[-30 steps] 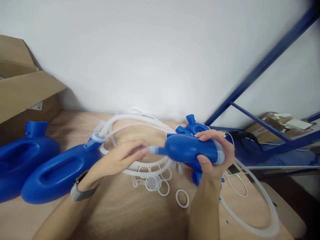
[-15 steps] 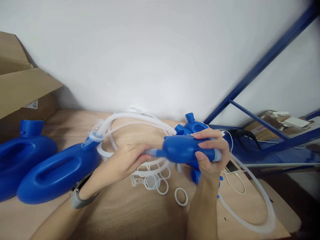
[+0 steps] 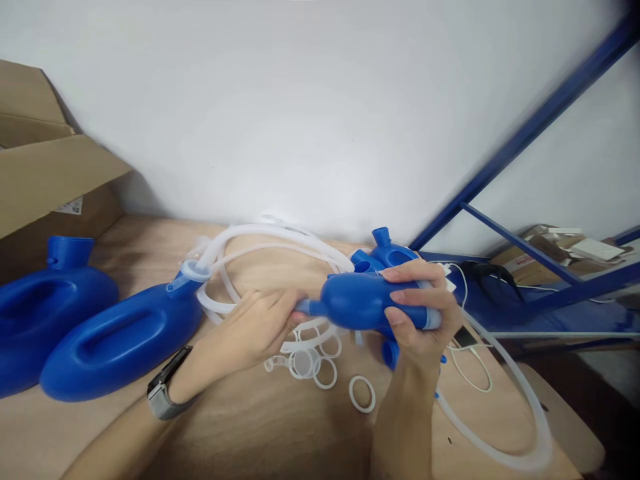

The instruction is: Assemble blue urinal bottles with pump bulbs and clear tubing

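Observation:
My right hand [image 3: 425,303] is wrapped round a rounded blue plastic piece [image 3: 353,300] with a narrow spout pointing left. A translucent ring or tube end shows at its right side. My left hand [image 3: 255,323] pinches a clear plastic tube [image 3: 303,306] where it meets the spout; the rest of that joint is hidden by my fingers. Below lie several white rings [image 3: 362,394] and a clear cap with a strap [image 3: 303,363]. Left of my hands, a blue urinal bottle [image 3: 125,337] lies on its side with a translucent collar [image 3: 195,271] and tubing at its neck.
Another blue bottle [image 3: 70,287] lies at far left, before an open cardboard box [image 3: 60,177]. More blue pieces [image 3: 390,252] sit behind my right hand. Coiled tubing [image 3: 280,232] lies near the wall. A tube loop [image 3: 537,427], phone [image 3: 464,337] and blue metal frame [image 3: 525,140] are at right.
My left hand has shifted slightly right along the tube, closer to the spout. The blue piece has moved slightly left in my right hand. The view has shifted a little.

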{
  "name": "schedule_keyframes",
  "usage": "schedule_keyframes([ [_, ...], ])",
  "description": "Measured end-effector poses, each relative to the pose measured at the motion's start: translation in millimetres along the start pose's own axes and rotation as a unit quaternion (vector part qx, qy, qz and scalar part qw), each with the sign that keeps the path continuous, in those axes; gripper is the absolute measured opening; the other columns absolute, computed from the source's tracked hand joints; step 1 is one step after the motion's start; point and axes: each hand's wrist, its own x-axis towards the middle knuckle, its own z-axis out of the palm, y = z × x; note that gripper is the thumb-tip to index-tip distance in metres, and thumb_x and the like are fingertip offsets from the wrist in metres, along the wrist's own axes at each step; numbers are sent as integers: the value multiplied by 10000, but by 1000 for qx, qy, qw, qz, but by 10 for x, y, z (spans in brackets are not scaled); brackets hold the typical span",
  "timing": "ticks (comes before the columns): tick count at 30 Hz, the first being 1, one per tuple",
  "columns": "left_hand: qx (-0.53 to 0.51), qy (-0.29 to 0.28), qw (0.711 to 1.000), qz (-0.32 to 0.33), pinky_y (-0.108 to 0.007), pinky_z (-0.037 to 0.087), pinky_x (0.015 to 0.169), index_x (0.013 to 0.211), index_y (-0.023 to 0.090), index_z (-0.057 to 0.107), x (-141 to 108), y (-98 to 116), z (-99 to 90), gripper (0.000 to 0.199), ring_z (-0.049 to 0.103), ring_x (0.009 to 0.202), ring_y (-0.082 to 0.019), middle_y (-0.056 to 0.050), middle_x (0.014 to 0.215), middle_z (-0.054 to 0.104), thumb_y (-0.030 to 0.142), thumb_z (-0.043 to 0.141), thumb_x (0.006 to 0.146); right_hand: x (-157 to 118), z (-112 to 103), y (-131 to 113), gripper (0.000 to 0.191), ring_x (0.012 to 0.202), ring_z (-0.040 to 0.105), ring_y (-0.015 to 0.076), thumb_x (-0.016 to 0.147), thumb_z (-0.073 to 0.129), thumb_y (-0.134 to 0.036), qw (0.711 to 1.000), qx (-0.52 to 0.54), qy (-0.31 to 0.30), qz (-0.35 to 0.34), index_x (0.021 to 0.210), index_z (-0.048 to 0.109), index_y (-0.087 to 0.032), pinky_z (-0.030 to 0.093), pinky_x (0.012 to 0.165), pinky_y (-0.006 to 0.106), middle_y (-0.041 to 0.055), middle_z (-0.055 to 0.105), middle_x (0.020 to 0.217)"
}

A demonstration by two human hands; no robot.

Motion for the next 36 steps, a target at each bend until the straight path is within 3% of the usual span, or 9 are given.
schedule_keyframes([
  [4, -22, -8, 1000, -6, -305, 374, 594, 942, 207, 529, 3, 4, 14, 237, 596, 606, -195, -12, 756, 663, 251, 345, 1084, 43, 17, -25, 76, 805, 673, 246, 853, 724, -256, 999, -3, -6, -49, 894, 677, -299, 572, 689, 470, 23, 707, 954],
  [8, -91, 0, 996, 8, -295, 355, 578, 958, 205, 533, -4, 45, 4, 308, 560, 575, -176, 7, 724, 634, 362, 322, 1120, 42, 49, 5, 71, 783, 665, 243, 856, 714, -266, 998, 32, 7, -58, 900, 665, -291, 565, 661, 461, 28, 696, 933],
  [15, -228, -5, 973, -29, -291, 416, 667, 914, 208, 553, 37, 137, -38, 399, 535, 660, -157, 13, 759, 600, 444, 320, 1138, 21, 80, 75, 39, 755, 645, 260, 878, 694, -317, 997, 41, 5, -71, 888, 657, -324, 559, 629, 473, 32, 679, 891],
  [23, -376, -122, 913, -104, -259, 388, 573, 767, 219, 458, 53, 99, -15, 492, 435, 572, -123, 55, 634, 457, 559, 362, 1110, 19, 64, 94, 56, 762, 651, 258, 851, 706, -296, 995, 61, -10, -82, 861, 652, -308, 564, 619, 457, 32, 691, 884],
  [25, -359, -121, 921, -91, -256, 415, 589, 803, 218, 493, 53, 113, -38, 461, 463, 590, -128, 48, 659, 493, 543, 379, 1109, 6, 68, 104, 50, 759, 654, 261, 858, 714, -305, 996, 68, -5, -63, 869, 667, -312, 559, 631, 462, 36, 700, 888],
  [29, -248, -73, 964, -56, -274, 472, 660, 1031, 211, 613, 35, 187, -93, 373, 566, 664, -161, 4, 777, 642, 497, 390, 1117, -16, 78, 90, 56, 789, 673, 266, 879, 732, -327, 997, 72, -8, -5, 886, 682, -302, 565, 666, 463, 46, 722, 909],
  [32, -170, -71, 980, -75, -289, 479, 648, 1165, 212, 619, 4, 244, -90, 369, 639, 688, -192, -27, 847, 717, 489, 378, 1123, -22, 94, 58, 78, 800, 691, 263, 882, 738, -325, 996, 63, -16, 59, 856, 680, -280, 571, 682, 450, 40, 730, 883],
  [36, -61, -80, 988, -116, -303, 385, 548, 1124, 192, 601, -14, 246, 0, 348, 650, 583, -225, -30, 756, 714, 462, 382, 1126, -9, 151, 21, 83, 827, 697, 240, 901, 714, -297, 988, 55, -14, 144, 839, 683, -251, 563, 743, 415, 26, 732, 867],
])
